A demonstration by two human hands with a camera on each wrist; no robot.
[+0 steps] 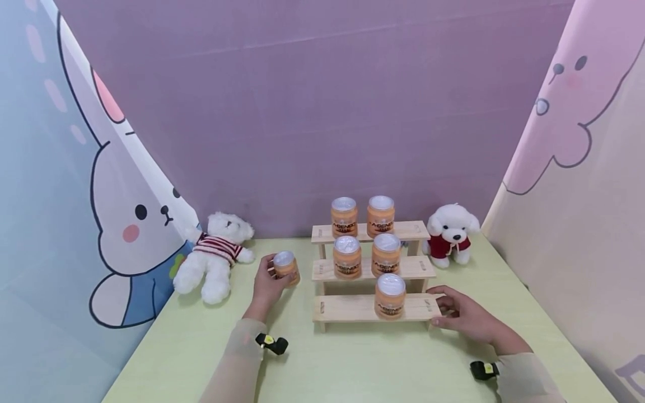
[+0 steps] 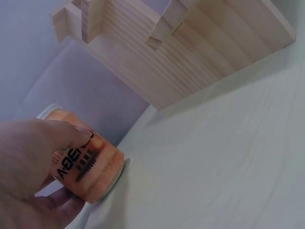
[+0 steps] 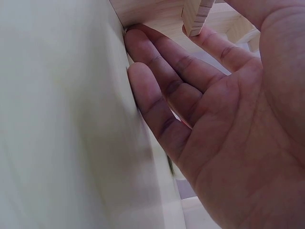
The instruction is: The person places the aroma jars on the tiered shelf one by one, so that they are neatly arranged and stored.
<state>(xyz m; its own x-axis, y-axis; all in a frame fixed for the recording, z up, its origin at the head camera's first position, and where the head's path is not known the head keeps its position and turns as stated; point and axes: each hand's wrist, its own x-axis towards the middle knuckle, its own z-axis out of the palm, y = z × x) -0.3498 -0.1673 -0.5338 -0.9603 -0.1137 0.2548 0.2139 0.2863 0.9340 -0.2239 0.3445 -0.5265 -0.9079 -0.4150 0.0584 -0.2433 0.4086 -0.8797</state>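
My left hand (image 1: 269, 282) grips a small orange can (image 1: 286, 267) with a silvery lid, thumb across its printed label. In the left wrist view the can (image 2: 88, 160) stands tilted in the picture, its base close to the table. To its right is a three-step wooden stand (image 1: 347, 308). Two matching cans are on the top step, two on the middle and one can (image 1: 390, 296) on the bottom, right of centre. My right hand (image 1: 466, 316) holds the right end of the bottom step, thumb in front and index finger behind; its other fingers extend low beside the stand (image 3: 195, 16).
A white teddy bear (image 1: 214, 257) in a striped sweater leans at the back left. Behind the stand's right end sits a white plush dog (image 1: 452, 235) in red. Purple cloth (image 1: 302, 112) rises behind the pale green table (image 1: 353, 369), with printed side walls.
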